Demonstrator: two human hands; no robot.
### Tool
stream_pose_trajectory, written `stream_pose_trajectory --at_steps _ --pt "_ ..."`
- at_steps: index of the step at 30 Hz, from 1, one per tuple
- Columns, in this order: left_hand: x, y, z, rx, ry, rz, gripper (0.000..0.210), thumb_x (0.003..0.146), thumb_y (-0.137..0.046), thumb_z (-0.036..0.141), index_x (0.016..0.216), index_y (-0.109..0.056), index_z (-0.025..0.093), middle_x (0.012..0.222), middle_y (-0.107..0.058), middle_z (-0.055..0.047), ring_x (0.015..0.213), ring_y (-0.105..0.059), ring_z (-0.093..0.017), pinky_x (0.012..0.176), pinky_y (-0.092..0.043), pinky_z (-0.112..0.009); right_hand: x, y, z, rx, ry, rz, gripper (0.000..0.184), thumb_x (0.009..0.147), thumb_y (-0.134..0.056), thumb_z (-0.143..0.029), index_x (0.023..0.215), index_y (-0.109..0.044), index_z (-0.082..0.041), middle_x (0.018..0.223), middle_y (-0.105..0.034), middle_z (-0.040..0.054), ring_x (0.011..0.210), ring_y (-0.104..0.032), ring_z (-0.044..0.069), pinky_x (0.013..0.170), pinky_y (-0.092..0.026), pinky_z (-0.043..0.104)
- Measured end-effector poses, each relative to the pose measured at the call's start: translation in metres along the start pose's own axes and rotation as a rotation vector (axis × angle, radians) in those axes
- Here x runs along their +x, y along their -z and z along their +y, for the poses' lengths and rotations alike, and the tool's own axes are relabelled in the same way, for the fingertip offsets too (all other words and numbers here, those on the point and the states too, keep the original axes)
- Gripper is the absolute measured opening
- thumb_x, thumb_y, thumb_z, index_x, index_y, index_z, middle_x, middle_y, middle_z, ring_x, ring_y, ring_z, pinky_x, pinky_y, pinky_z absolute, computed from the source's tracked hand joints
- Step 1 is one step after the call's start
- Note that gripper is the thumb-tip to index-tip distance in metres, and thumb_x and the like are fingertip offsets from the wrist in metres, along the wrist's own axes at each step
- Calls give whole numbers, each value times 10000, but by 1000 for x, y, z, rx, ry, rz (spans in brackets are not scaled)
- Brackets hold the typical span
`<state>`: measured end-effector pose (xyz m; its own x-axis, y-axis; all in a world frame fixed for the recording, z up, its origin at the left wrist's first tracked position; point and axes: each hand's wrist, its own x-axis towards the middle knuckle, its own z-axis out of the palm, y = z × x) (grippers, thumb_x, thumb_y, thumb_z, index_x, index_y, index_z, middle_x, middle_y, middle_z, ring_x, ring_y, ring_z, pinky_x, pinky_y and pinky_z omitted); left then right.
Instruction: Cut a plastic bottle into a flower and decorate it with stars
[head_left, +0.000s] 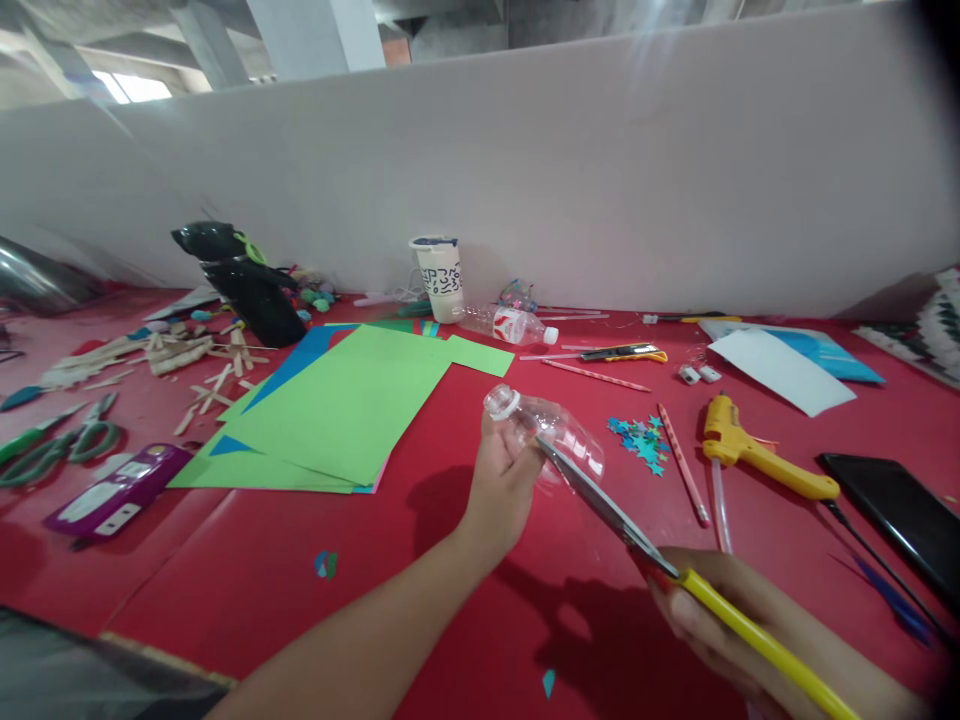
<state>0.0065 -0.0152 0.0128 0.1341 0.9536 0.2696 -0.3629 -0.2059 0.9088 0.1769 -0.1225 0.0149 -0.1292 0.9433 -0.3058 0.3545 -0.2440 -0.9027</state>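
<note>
My left hand [504,480] is closed around the neck end of a clear plastic bottle top [574,435], its uncapped mouth pointing up and left. In my right hand [720,600] is a pair of scissors [607,505] with a long yellow handle. The blades reach up and left to the plastic, their tips beside my left thumb. From this angle I cannot tell whether the blades are biting into the plastic. Below both hands lies the red tabletop [450,620], with their shadows on it.
Green paper sheets [345,400] lie left of centre. At the back stand a black flask [247,290] and a white cup [439,280] near a lying bottle [510,325]. Rightward are star cutouts [641,440], a yellow glue gun [757,455] and a black phone [896,520].
</note>
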Motion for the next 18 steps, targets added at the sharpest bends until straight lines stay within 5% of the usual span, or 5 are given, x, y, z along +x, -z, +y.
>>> stream_pose_trajectory --at_steps 10,15,18 --pt "-4 2 -6 61 -84 -77 221 850 -562 309 1050 -544 217 1001 -653 -72 916 -620 -195 797 -453 -311 -1 1 -5 74 -125 -81 647 596 -436 -870 594 -352 -229 563 -252 -76 447 -279 84 376 -234 201" --pt "-3 5 -9 99 -112 -78 237 846 -569 310 1055 -530 206 1009 -642 -73 966 -601 -200 833 -450 -331 1 1 -2 52 -53 -25 659 584 -472 -861 551 -417 -205 575 -271 -62 517 -278 101 469 -311 226" --pt "-2 6 -9 116 -146 -97 244 840 -578 305 1052 -523 199 1003 -639 -72 964 -597 -201 841 -454 -343 3 3 -5 59 -59 -69 664 562 -488 -865 552 -372 -211 552 -252 -72 498 -229 88 434 -247 219"
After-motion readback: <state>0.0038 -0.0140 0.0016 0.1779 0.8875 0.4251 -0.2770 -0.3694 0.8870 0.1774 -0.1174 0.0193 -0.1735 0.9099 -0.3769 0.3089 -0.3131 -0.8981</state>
